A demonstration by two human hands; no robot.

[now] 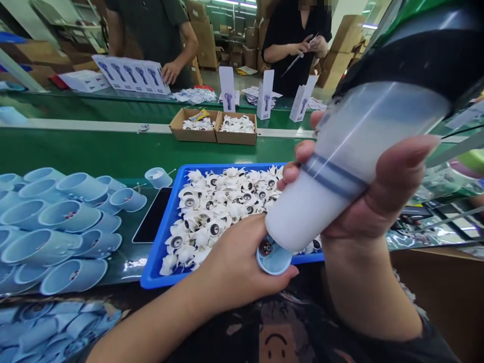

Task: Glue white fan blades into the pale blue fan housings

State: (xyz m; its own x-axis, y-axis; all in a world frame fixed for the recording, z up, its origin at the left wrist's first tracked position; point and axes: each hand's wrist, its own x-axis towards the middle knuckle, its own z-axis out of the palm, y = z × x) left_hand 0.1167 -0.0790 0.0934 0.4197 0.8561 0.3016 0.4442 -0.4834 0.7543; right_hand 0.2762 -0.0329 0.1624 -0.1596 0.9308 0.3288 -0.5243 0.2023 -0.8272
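Note:
My left hand (234, 272) is closed around a light blue plastic fan housing (274, 264), low in front of my body. Inside its round opening a small motor with copper windings shows. My right hand (363, 201) grips a thick white cylinder (321, 191) with a dark band, a clear upper part and a black and green top end; its exact kind I cannot make out. The cylinder tilts down to the left, its rounded lower end at the housing's opening; whether they touch is unclear. Behind my hands is a blue tray (161, 242) full of white fan blades (215, 201).
Light blue housings (71, 217) stand stacked on the left, with more blue parts (49, 327) below. A dark flat tablet-like panel (153, 217) lies beside the tray. Cardboard trays (194, 133) hold small white parts. Across the bench, two people handle things near printed boxes (132, 75).

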